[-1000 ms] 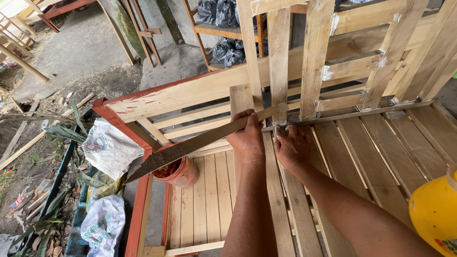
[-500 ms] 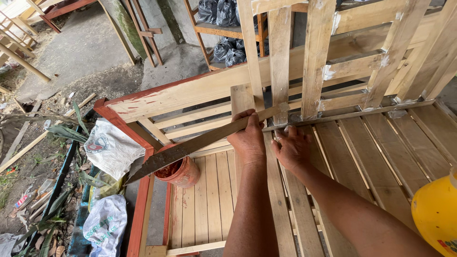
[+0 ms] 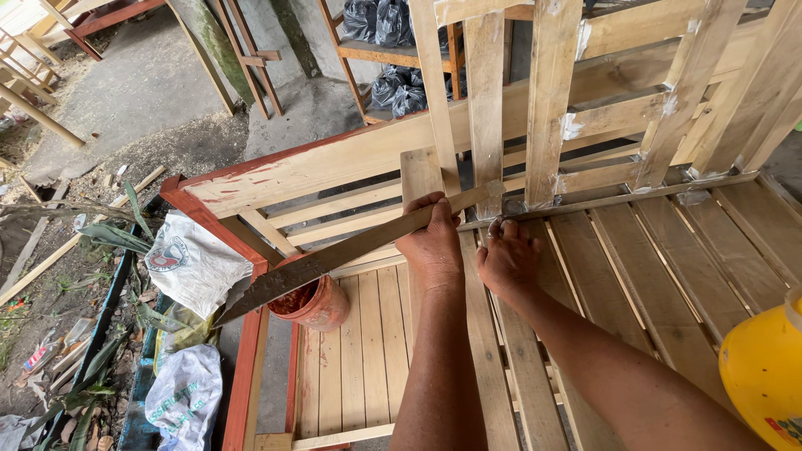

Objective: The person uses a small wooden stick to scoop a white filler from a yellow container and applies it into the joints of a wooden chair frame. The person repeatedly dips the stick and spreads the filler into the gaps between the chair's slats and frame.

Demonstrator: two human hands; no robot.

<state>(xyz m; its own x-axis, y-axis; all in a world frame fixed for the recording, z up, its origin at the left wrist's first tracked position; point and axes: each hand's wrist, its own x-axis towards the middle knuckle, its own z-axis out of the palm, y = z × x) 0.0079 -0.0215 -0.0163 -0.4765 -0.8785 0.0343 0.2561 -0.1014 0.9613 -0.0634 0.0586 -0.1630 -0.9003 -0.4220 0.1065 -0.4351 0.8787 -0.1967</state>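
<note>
At nine o'clock, the long dark steel blade point(image 3: 334, 259) overhangs the orange plastic pot point(image 3: 313, 302); a slip could knock it. At centre, the left hand point(image 3: 433, 242) grips the blade; the right hand point(image 3: 506, 260), fingers curled against the pale wooden slat frame point(image 3: 489, 108), risks a cut

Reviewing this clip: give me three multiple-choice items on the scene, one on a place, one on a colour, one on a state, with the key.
1. Where does the small tub sit?
A. on the slats, under the long blade
B. on the concrete outside
C. in the right hand

2. What colour is the rounded object at lower right?
A. blue
B. yellow
C. white

3. What is the left hand doing?
A. hanging free
B. resting flat on a sack
C. gripping the blade

Key: 1 A, it stands on the boards below the blade; 2 B, it is plainly yellow; 3 C, the fingers wrap the blade beside the right hand.
</note>
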